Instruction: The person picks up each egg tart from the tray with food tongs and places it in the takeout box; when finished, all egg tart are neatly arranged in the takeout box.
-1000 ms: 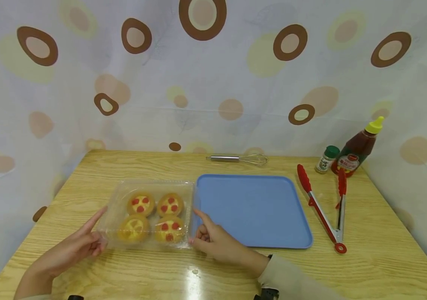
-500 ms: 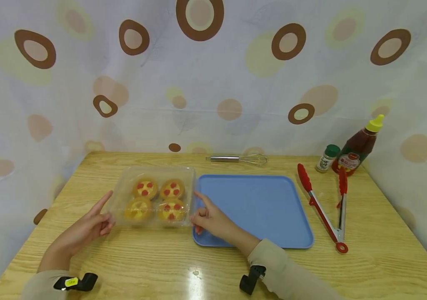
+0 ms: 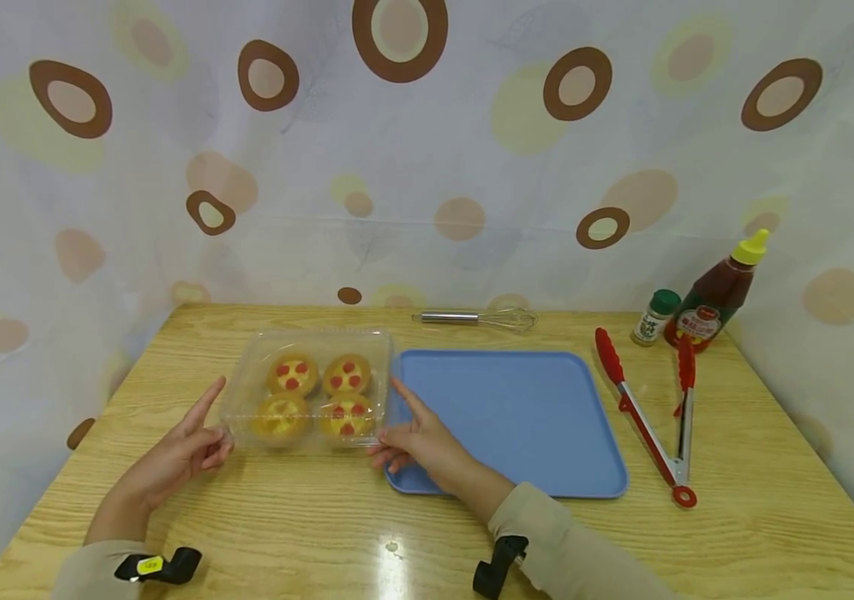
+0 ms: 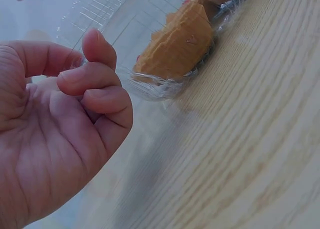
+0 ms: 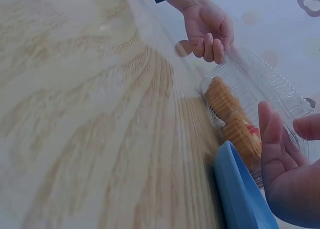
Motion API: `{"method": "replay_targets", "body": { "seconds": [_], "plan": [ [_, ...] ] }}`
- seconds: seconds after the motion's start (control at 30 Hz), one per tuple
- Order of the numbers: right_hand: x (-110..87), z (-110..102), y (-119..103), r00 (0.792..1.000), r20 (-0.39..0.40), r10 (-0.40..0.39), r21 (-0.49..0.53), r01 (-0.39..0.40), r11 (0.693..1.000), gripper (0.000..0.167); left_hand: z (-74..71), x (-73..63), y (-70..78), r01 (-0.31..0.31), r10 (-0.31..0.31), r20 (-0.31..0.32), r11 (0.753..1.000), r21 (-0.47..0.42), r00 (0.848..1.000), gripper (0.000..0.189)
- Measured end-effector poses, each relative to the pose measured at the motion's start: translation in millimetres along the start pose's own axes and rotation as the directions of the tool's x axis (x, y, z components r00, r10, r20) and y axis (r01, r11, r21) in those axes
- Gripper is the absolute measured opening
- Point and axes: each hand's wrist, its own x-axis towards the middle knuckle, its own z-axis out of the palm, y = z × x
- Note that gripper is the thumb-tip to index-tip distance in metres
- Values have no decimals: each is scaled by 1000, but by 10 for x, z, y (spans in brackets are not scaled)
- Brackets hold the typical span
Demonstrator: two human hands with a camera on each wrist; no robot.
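A clear plastic clamshell box (image 3: 307,333) sits on the table left of centre, its right side at the blue tray's edge. Inside are several tart-like pastries (image 3: 347,375), most topped with red pieces, one plain yellow (image 3: 280,418). My left hand (image 3: 179,457) pinches the box's near left corner between thumb and curled fingers, index finger stretched along the side; the left wrist view shows the plastic rim at the thumb tip. At the near right corner, my right hand (image 3: 430,442) has its index finger along the box's side. In the right wrist view its thumb and fingers stand apart.
The blue tray (image 3: 501,425) lies right of the box. Beyond it are red-handled tongs (image 3: 651,433), spread open, a green-capped shaker (image 3: 654,318) and a yellow-capped sauce bottle (image 3: 719,292). A whisk (image 3: 471,317) lies at the table's back, before a patterned cloth (image 3: 397,167).
Both hands have moved the pastry box away from me, towards the back of the table. In the last half second it shifts only slightly, and my right hand's lower fingers loosen.
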Motion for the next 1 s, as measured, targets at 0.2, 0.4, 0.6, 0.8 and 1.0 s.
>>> {"method": "replay_targets", "body": {
  "seconds": [0.2, 0.4, 0.6, 0.8, 1.0],
  "plan": [
    [-4, 19, 8, 1000, -6, 8, 42, -7, 999, 84, -8, 6, -13, -24, 24, 10, 1000, -19, 1000, 70],
    [-5, 49, 3, 1000, -20, 11, 66, -10, 998, 84, 3, 11, -15, -18, 18, -22, 999, -29, 1000, 71],
    [-1, 71, -7, 998, -61, 29, 109, -22, 994, 85, 21, 23, -7, -29, 28, -23, 999, -43, 999, 71],
    [4, 71, -5, 994, -92, 57, 182, -40, 982, 85, 49, 39, 3, -60, 61, 16, 996, -63, 998, 71],
    [-1, -57, 0, 999, 13, 42, 78, -43, 996, 83, 46, 8, 19, -12, 12, -1, 999, -36, 1000, 67]
  ]
}}
